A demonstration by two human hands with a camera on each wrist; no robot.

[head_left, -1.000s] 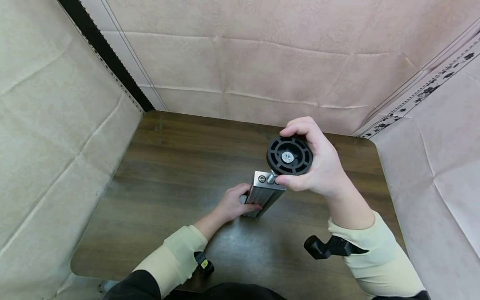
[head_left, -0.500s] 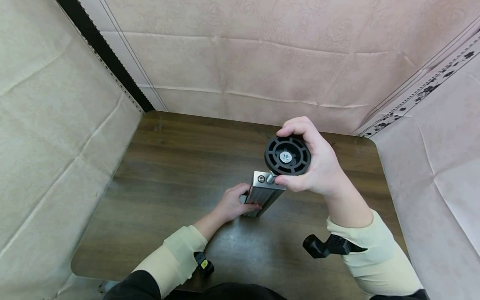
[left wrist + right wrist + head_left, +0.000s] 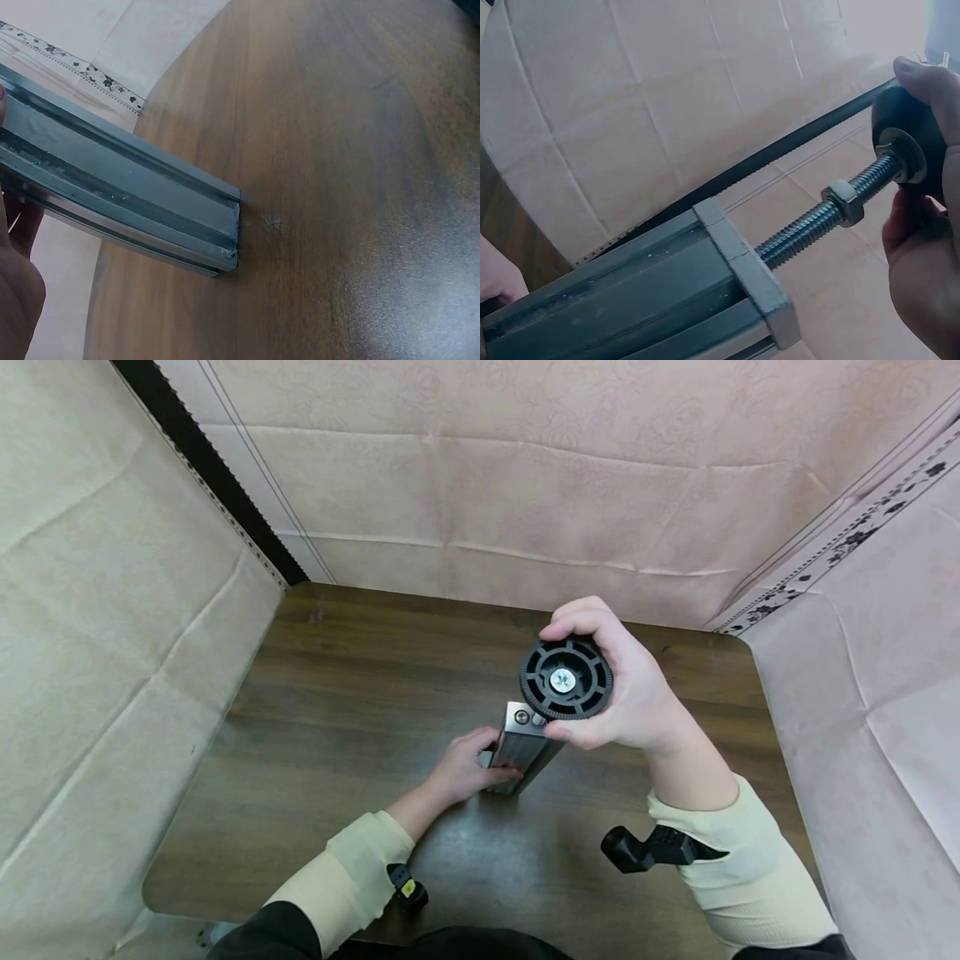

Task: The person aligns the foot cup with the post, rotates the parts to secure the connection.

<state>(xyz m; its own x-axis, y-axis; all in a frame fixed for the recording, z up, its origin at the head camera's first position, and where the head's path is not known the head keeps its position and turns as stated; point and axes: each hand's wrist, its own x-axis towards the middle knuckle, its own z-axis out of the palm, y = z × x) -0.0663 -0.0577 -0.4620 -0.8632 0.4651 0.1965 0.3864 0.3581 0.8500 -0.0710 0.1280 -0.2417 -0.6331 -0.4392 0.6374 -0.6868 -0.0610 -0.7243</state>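
Note:
My left hand (image 3: 467,768) grips a grey slotted aluminium profile (image 3: 517,752) that stands on the table. In the left wrist view, the lower end of the profile (image 3: 127,165) meets the wood. A metal end plate (image 3: 754,277) caps its top, with a bolt head (image 3: 522,717) showing from above. My right hand (image 3: 630,693) holds a round black levelling foot (image 3: 564,703) by its rim, thumb nearest me. From the foot a threaded stud (image 3: 795,234) runs to the end plate, its tip hidden there. A hex nut (image 3: 844,201) sits partway along the stud.
Both hands work over a brown wood-grain table (image 3: 337,693) with rounded corners. Pale patterned cloth (image 3: 480,502) hangs behind it and along both sides. A black strip (image 3: 217,477) runs down the back left corner. A small black device (image 3: 637,850) is strapped to the right forearm.
My right hand has shifted a little left with the levelling foot, which now overlaps more of the end plate and tilts differently in the head view. The left hand and profile have stayed put.

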